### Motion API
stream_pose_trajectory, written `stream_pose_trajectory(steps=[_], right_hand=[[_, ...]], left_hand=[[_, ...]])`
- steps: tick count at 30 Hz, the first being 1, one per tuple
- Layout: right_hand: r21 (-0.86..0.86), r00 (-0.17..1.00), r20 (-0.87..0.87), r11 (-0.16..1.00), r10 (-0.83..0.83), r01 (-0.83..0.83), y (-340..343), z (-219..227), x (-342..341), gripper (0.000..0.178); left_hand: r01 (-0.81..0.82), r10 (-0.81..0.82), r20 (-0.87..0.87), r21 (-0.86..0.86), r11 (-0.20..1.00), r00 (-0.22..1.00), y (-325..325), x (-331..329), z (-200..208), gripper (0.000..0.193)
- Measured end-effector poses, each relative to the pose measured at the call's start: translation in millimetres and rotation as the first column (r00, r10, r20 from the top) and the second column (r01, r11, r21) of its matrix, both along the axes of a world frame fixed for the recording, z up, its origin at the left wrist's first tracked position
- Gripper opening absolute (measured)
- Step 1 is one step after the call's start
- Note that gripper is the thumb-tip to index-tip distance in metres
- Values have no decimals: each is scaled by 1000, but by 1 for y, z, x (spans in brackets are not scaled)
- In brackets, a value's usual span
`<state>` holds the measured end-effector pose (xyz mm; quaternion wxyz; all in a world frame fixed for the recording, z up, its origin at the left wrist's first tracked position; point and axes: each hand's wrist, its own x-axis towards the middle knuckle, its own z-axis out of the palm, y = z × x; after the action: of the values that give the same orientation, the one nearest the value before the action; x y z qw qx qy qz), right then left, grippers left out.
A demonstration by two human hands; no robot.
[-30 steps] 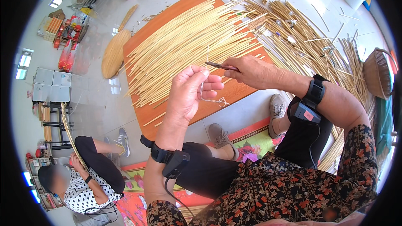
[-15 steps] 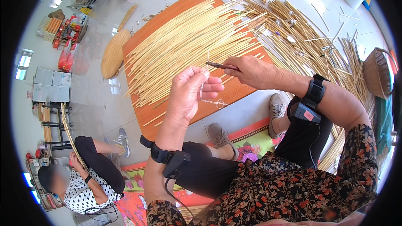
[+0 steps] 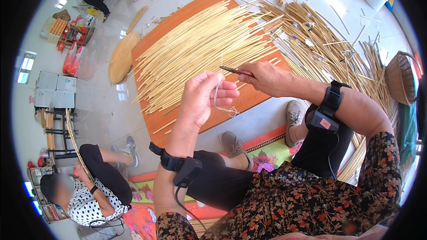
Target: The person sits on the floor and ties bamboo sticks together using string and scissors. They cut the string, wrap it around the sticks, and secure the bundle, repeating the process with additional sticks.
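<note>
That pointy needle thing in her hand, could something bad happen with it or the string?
Maybe. The right hand pinches a thin dark needle whose tip points toward the left hand, so it might prick a finger. The pale thread hangs loosely from the left hand's grip and curls at its end, so it could tangle or slip free. The straw stalks lie loose on the orange board, and a foot could scatter them.

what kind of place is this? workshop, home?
Likely a craft workshop for reed or bamboo weaving, worked on the floor. Pale splints lie fanned over an orange board, a woven basket sits at the right, and another seated person handles a long strip.
</note>
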<state>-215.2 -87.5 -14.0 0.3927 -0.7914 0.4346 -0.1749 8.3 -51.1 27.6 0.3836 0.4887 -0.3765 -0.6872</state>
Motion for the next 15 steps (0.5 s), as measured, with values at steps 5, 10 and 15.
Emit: stream_pose_trajectory(steps=[5, 10, 15], right_hand=[[62, 999, -53, 998, -2, 6, 2, 7, 4, 34], [124, 996, -84, 992, -11, 21, 1, 19, 3, 35], [116, 994, -104, 993, -24, 36, 0, 18, 3, 34]], left_hand=[[1, -2, 22, 9, 1000, 1000, 0, -2, -1, 15], [19, -19, 35, -7, 1000, 999, -1, 2, -5, 14], [26, -26, 31, -7, 1000, 999, -1, 0, -4, 14]])
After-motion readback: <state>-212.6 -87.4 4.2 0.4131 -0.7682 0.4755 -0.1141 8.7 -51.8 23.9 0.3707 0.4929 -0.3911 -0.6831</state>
